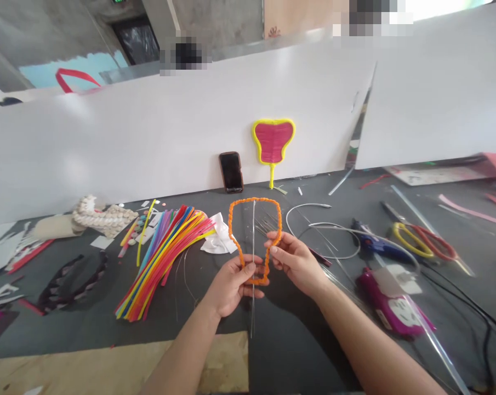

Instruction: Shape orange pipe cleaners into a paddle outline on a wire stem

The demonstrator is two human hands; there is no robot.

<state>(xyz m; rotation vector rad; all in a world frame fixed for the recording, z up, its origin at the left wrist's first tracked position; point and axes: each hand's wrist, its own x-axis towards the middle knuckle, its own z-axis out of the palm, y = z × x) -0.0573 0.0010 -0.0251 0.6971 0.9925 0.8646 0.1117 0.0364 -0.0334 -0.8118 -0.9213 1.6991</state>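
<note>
An orange pipe-cleaner frame (255, 199), bent into a fan-like outline, is held up over the dark table. A thin metal wire (253, 230) runs down its middle and sticks out below. My left hand (235, 282) grips the lower part, thumb over the frame near the wire. On the right side of the frame, my right hand (291, 258) pinches the orange edge between thumb and fingers. Behind, a finished-looking fan (274, 141) with yellow rim and magenta middle leans against the white board.
Left of my hands lies a bundle of coloured pipe cleaners (165, 258). A phone (231, 172) leans on the white board (169, 137). To the right are coiled wire (313, 255), a blue glue gun (381, 244), scissors (432, 241) and a purple power strip (395, 307).
</note>
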